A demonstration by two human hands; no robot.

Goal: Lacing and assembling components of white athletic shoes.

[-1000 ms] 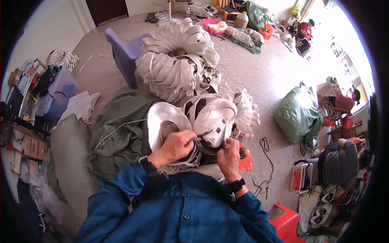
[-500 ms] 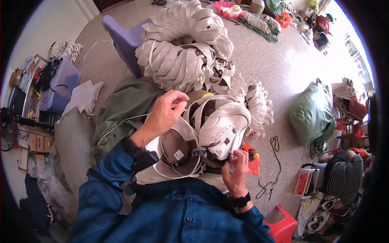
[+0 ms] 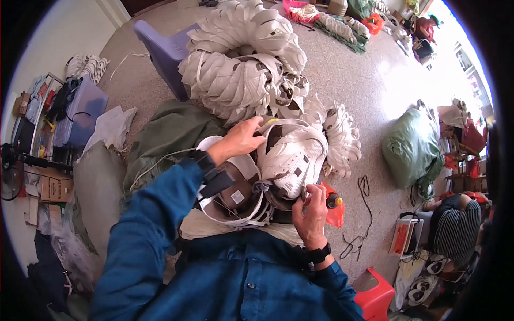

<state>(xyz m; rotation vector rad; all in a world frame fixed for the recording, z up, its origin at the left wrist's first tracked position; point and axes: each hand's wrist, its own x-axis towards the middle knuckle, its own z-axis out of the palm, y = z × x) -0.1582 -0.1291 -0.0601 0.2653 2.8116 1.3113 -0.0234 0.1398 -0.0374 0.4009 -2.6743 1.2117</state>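
A white shoe upper (image 3: 292, 166) with small brown patches lies before me. My left hand (image 3: 246, 138) is at its far left edge, fingers bent and slightly apart, with nothing visible between them. Beside its lower right edge, my right hand (image 3: 310, 214) has its fingertips drawn together in a pinch; what they hold, if anything, is too small to make out. Left of this upper, under my left wrist, another upper gapes with its brown lining (image 3: 234, 184) and a small white label showing. A grey tied strip (image 3: 261, 186) sits between the two.
Beyond are stacked rings of white uppers (image 3: 230, 80) and a purple chair (image 3: 160, 53). Green cloth (image 3: 171, 128) lies to the left. A red stool (image 3: 373, 294), an orange bag (image 3: 335, 211) with a bottle, black cord (image 3: 365, 214) and a green sack (image 3: 412, 150) are right.
My left hand has come down and rightward from above the open upper to the edge of the patched upper. My right hand has stayed nearly in place.
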